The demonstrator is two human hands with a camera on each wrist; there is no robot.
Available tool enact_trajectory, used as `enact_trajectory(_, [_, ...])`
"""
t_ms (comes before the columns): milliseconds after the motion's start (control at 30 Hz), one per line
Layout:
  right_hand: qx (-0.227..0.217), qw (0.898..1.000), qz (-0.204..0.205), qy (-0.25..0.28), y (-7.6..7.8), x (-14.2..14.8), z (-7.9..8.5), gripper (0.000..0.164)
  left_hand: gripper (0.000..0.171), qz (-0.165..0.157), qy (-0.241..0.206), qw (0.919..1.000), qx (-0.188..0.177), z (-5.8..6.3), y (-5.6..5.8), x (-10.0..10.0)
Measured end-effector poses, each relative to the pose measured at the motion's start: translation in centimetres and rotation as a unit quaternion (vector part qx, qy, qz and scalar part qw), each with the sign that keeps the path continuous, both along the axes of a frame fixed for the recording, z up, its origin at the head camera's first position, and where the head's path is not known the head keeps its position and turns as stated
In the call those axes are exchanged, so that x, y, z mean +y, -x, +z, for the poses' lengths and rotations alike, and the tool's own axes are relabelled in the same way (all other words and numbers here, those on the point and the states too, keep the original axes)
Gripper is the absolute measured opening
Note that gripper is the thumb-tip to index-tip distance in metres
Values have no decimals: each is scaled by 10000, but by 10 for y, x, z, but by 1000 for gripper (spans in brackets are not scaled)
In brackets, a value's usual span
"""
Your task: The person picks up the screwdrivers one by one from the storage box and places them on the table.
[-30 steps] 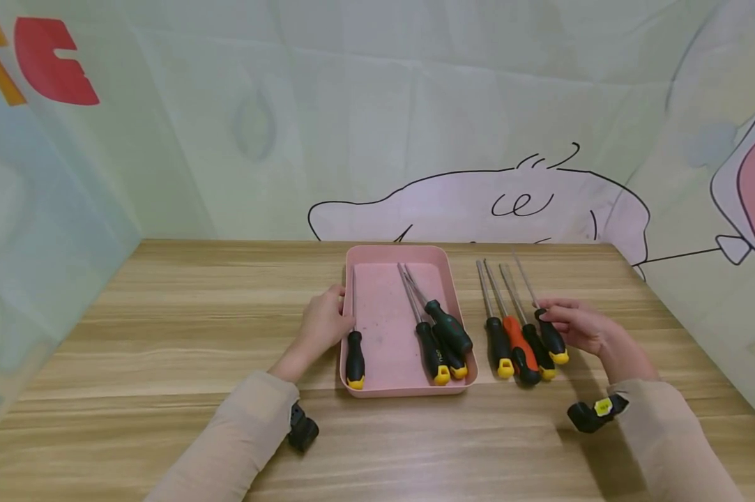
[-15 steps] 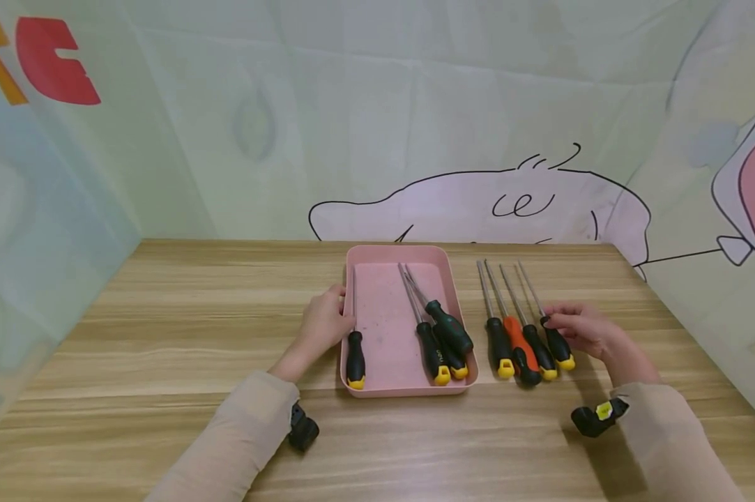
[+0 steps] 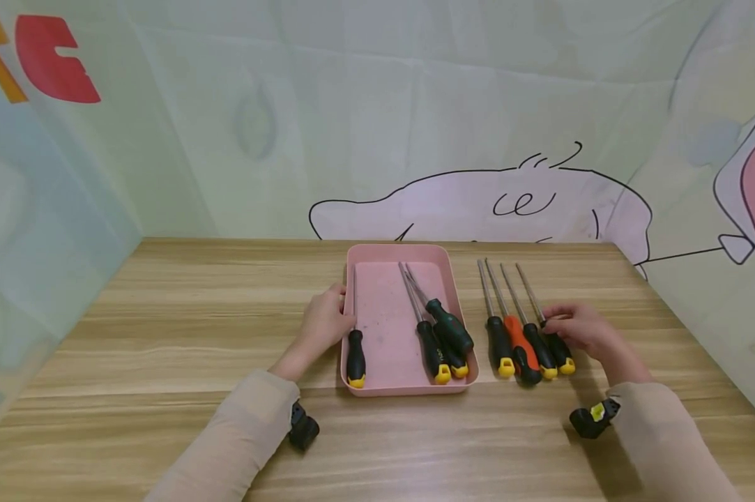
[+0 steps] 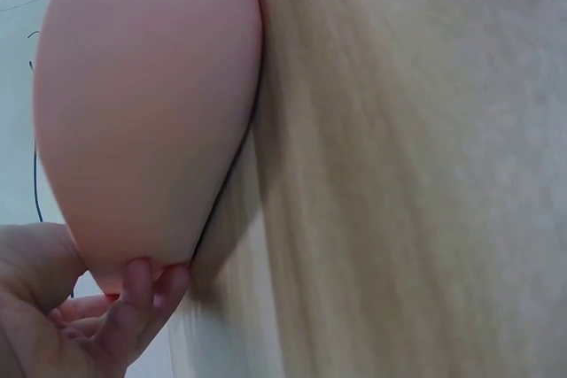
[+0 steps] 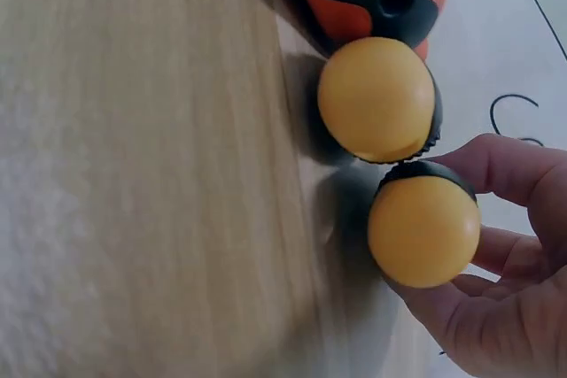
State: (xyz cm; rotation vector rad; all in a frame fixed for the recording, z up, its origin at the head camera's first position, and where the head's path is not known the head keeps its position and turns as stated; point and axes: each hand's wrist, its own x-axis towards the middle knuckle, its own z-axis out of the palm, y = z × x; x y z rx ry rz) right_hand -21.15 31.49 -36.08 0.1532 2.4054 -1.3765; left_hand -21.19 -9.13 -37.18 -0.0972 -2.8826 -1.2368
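My left hand (image 3: pixel 321 322) grips the left wall of a pink tray (image 3: pixel 408 385), its thumb over the rim. In the left wrist view, the fingertips (image 4: pixel 137 281) press the tray's outer side. My right hand (image 3: pixel 581 329) pinches the rightmost black screwdriver (image 3: pixel 530 289) by the front of its handle. The right wrist view shows that handle's yellow end (image 5: pixel 423 232) close beside another yellow-ended screwdriver (image 5: pixel 376 99). To its left in the head view lie a black screwdriver (image 3: pixel 542 351), an orange screwdriver (image 3: pixel 516 333) and another black screwdriver (image 3: pixel 498 341), shafts pointing away.
Inside the tray, one black screwdriver (image 3: pixel 355 355) lies along the left wall. At the tray's right, a dark green screwdriver (image 3: pixel 450 328) lies across black-and-yellow ones (image 3: pixel 430 348). A printed cloth (image 3: pixel 377 125) stands behind the wooden table (image 3: pixel 226 293).
My right hand has moved slightly right and lowered its screwdriver beside the row, then turned it more nearly parallel to its neighbour. My left hand and the tray have stayed put.
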Motion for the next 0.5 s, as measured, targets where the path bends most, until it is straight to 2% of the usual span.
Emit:
enact_trajectory(67, [83, 9992, 59, -399, 0, -4, 1, 46, 40, -9, 12, 10000, 15, 0, 0, 0])
enact_trajectory(233, [205, 9944, 160, -1022, 0, -9, 4, 44, 40, -6, 8, 10000, -1, 0, 0, 0])
enact_trajectory(500, [368, 9873, 243, -1529, -1, -15, 5, 42, 41, 36, 16, 9999, -97, 1, 1, 1])
